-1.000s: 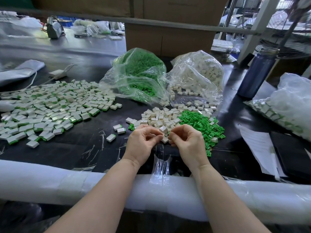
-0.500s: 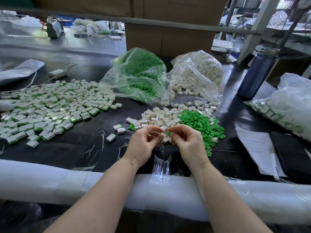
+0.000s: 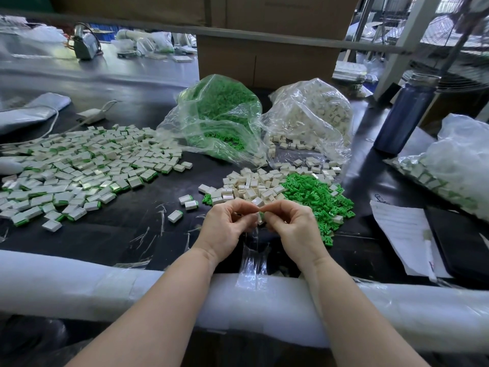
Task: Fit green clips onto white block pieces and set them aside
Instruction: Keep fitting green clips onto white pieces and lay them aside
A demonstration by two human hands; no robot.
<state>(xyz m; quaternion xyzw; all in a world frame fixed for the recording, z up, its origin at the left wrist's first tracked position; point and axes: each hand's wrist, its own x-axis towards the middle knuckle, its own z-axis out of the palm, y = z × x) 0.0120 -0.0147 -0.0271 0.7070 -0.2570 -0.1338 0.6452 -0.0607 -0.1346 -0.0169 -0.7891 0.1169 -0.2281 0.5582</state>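
Two hands meet over the near edge of the desk (image 3: 111, 242), fingertips turned toward each other. The left hand (image 3: 227, 229) has its fingers curled and pinches a white block piece (image 3: 257, 202) that shows just above the thumb. The right hand (image 3: 292, 226) is likewise curled, and a sliver of green clip (image 3: 262, 214) shows at its fingertips, touching the piece. Judged from this pose, the clip is being pressed into the block; holding both parts close together and low lets the fingers align them, though the seating itself is hidden by the fingers.

Supplies lie directly beyond the hands, within short reach: a loose pile of white blocks (image 3: 248, 185) on the left and a loose pile of green clips (image 3: 317, 197) on the right, so each hand can draw from its own side.

Finished pieces (image 3: 79, 168), white with a green edge, spread across the desk to the left, well apart from the raw piles; three more assembled pieces (image 3: 189, 205) lie between that spread and the hands.

Containers:
- Clear bag of green clips (image 3: 219, 115), open toward the piles, well filled.
- Clear bag of white blocks (image 3: 312, 115), beside it, mouth spilling blocks onto the desk.
- Clear bag at far right (image 3: 449, 168), holding what appear to be assembled pieces.
- Dark blue bottle (image 3: 404, 115), upright, contents not visible.
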